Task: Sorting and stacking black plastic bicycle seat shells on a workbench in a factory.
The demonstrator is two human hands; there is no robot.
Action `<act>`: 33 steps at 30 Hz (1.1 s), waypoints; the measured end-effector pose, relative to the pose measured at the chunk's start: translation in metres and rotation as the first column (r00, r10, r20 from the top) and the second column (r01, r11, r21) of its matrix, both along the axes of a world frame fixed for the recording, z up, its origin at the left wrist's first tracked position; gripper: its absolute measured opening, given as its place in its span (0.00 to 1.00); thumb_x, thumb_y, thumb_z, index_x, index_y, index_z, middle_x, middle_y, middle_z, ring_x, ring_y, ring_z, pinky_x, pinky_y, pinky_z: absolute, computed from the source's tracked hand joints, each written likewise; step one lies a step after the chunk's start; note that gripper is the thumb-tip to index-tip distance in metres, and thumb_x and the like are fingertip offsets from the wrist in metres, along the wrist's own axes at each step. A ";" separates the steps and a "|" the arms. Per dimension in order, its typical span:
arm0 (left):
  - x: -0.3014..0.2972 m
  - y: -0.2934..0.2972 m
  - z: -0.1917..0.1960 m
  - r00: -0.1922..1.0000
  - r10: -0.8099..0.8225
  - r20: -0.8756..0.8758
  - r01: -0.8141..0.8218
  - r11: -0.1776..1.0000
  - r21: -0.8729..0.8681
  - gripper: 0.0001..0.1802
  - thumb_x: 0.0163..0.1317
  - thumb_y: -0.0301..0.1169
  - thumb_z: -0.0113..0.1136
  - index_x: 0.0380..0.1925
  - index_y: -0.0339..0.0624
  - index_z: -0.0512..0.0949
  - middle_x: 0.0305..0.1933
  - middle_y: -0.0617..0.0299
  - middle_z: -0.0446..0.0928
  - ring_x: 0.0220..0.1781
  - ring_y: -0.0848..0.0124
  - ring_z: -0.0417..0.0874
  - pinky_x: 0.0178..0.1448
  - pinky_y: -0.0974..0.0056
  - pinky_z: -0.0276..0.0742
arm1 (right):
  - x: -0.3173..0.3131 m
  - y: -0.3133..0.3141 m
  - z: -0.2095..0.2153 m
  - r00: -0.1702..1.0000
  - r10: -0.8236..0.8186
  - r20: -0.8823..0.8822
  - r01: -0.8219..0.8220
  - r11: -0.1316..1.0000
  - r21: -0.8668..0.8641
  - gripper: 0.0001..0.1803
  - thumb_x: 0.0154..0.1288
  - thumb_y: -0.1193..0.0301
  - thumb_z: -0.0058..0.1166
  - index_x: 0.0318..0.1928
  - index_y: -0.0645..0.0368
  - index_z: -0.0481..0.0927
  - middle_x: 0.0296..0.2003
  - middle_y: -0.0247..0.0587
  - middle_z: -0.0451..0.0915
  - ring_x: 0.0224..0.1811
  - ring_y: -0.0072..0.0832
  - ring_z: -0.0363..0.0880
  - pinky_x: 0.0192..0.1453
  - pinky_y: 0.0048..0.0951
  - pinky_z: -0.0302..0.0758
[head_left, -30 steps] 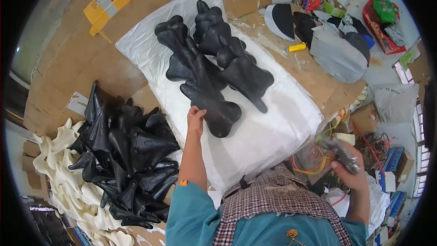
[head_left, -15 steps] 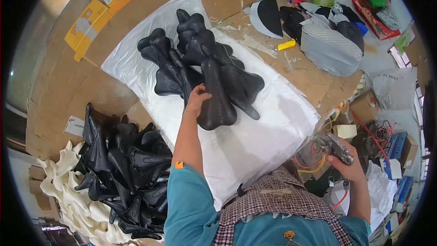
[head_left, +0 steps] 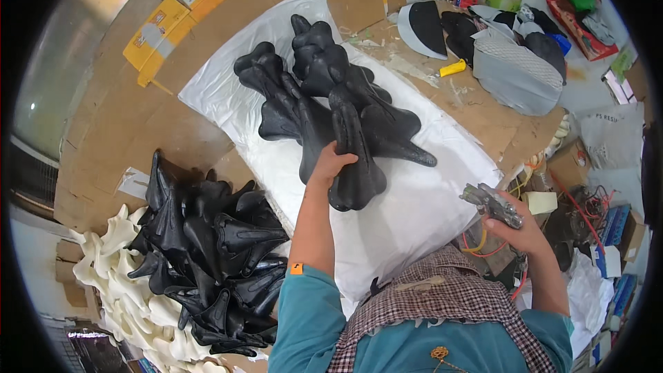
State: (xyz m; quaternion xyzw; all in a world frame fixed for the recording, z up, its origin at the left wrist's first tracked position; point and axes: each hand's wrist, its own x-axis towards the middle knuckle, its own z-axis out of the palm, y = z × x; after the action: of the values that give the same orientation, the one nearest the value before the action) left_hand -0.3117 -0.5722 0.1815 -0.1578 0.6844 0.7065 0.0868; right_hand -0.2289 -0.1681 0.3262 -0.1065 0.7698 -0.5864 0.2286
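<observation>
A pile of black bicycle saddle pads lies on a white sheet in front of me. My left hand closes round the side of the nearest saddle pad, thumb on top; its fingers are partly hidden beneath. My right hand, off to the right, is wrapped round a grey, crusted spray gun, which points left over the sheet's edge. A red hose hangs below that hand.
The white sheet covers a cardboard-topped table. More black saddle pads and cream pads are heaped at lower left. A yellow-handled tool and grey and black pieces lie at the far right.
The nearest saddle pad has turned and shifted under my left hand. My right hand has brought the spray gun a little closer to the sheet. The whole view has slid slightly.
</observation>
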 end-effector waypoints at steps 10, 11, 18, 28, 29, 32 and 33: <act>0.072 0.020 -0.003 0.941 0.093 -0.326 -0.213 0.910 -0.355 0.28 0.36 0.24 0.69 0.42 0.31 0.73 0.39 0.54 0.78 0.41 0.64 0.78 0.48 0.64 0.73 | 0.009 0.011 0.000 0.974 0.084 -0.212 -0.075 0.996 0.051 0.26 0.55 0.71 0.60 0.55 0.63 0.69 0.34 0.34 0.75 0.37 0.20 0.72 0.43 0.23 0.70; 0.090 0.016 0.019 0.910 0.166 -0.379 -0.284 0.916 -0.282 0.24 0.36 0.23 0.68 0.39 0.32 0.74 0.37 0.56 0.78 0.39 0.66 0.78 0.46 0.65 0.74 | 0.010 0.014 0.002 0.972 0.089 -0.217 -0.076 0.995 0.068 0.26 0.55 0.71 0.60 0.54 0.63 0.69 0.34 0.35 0.75 0.37 0.20 0.72 0.43 0.24 0.70; 0.232 -0.139 0.123 0.166 0.754 -0.636 -0.980 0.057 -0.189 0.26 0.42 0.30 0.67 0.40 0.27 0.71 0.44 0.47 0.74 0.38 0.61 0.75 0.44 0.59 0.75 | 0.005 0.033 0.010 0.930 0.012 -0.367 0.050 0.986 0.158 0.26 0.53 0.71 0.61 0.53 0.63 0.70 0.37 0.40 0.76 0.39 0.26 0.73 0.45 0.28 0.71; 0.127 -0.076 -0.036 0.603 0.796 -0.051 -0.783 0.603 0.154 0.21 0.56 0.30 0.56 0.50 0.40 0.70 0.42 0.57 0.76 0.40 0.62 0.78 0.37 0.64 0.72 | -0.001 0.017 0.048 0.911 -0.105 -0.399 0.090 0.994 -0.056 0.26 0.52 0.75 0.59 0.54 0.63 0.69 0.32 0.36 0.76 0.32 0.22 0.73 0.39 0.24 0.70; 0.089 -0.052 -0.048 0.695 0.719 0.018 -0.709 0.680 0.188 0.21 0.57 0.29 0.55 0.52 0.39 0.69 0.46 0.54 0.76 0.39 0.62 0.79 0.39 0.66 0.73 | -0.001 0.026 0.038 0.920 -0.083 -0.383 0.096 0.995 0.013 0.26 0.52 0.75 0.59 0.54 0.63 0.69 0.32 0.36 0.76 0.33 0.21 0.73 0.39 0.24 0.70; -0.015 0.025 -0.067 0.889 0.444 0.109 -0.456 0.846 0.275 0.20 0.58 0.28 0.54 0.52 0.40 0.69 0.45 0.57 0.77 0.38 0.65 0.79 0.40 0.66 0.73 | -0.001 0.043 0.025 0.939 -0.058 -0.339 0.099 0.989 0.105 0.26 0.53 0.74 0.59 0.54 0.63 0.70 0.32 0.35 0.76 0.33 0.21 0.73 0.39 0.23 0.70; -0.040 0.037 -0.080 0.902 0.422 0.087 -0.431 0.880 0.200 0.21 0.56 0.28 0.56 0.51 0.41 0.69 0.43 0.59 0.77 0.38 0.67 0.78 0.40 0.65 0.72 | -0.001 0.045 0.023 0.949 -0.037 -0.312 0.077 0.990 0.116 0.25 0.53 0.74 0.58 0.53 0.63 0.70 0.32 0.35 0.76 0.33 0.21 0.74 0.39 0.23 0.71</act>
State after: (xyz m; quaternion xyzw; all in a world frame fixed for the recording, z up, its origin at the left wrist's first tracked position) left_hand -0.3517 -0.5349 0.1013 -0.3087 0.5509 0.7743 -0.0401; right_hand -0.2296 -0.1234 0.3489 -0.1599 0.8344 -0.5190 0.0944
